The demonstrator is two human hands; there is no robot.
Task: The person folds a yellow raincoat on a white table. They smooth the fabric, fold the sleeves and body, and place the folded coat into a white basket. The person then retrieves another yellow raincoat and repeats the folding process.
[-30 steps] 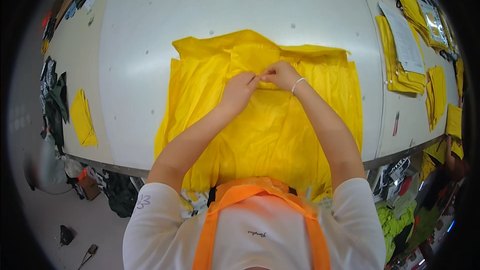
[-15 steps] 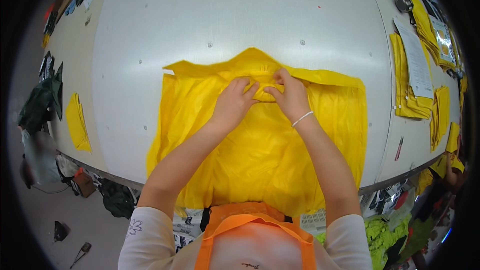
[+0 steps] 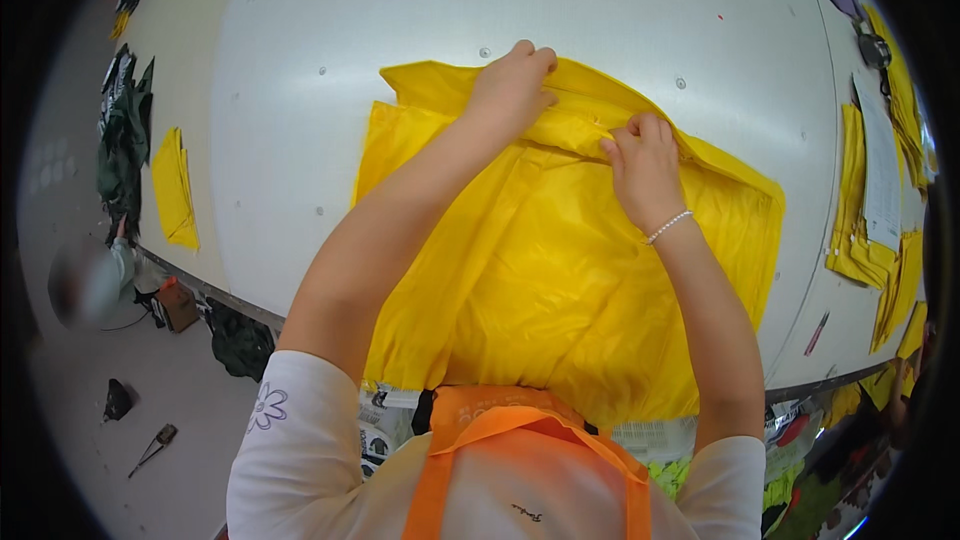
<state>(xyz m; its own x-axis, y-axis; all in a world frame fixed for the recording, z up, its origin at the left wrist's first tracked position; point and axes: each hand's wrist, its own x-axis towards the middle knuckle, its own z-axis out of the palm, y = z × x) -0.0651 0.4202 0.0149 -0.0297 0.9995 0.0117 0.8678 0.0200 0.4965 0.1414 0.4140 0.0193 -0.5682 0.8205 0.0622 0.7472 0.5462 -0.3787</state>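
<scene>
A shiny yellow garment (image 3: 560, 250) lies spread over the near edge of the pale table, its body creased and hanging toward me. Along its far side runs a wide raised band (image 3: 430, 85), standing up in a shallow curve. My left hand (image 3: 512, 90) is closed on this band left of its middle, with curled fingertips over the far edge. Nearer and to the right, my right hand (image 3: 648, 165) pinches the inner fold below the band. Between both hands the folded fabric is drawn slightly taut. The cloth under my fingers is partly hidden.
A folded yellow piece (image 3: 175, 190) and dark green garments (image 3: 125, 140) lie at the left. On the right are yellow stacks (image 3: 850, 240), a paper sheet (image 3: 880, 175) and a small reddish tool (image 3: 817, 333). A blurred person (image 3: 85, 280) is beyond the left edge.
My left hand has moved up and outward onto the far band, and my right hand has drawn away from it. The garment has turned slightly clockwise; the view has shifted too.
</scene>
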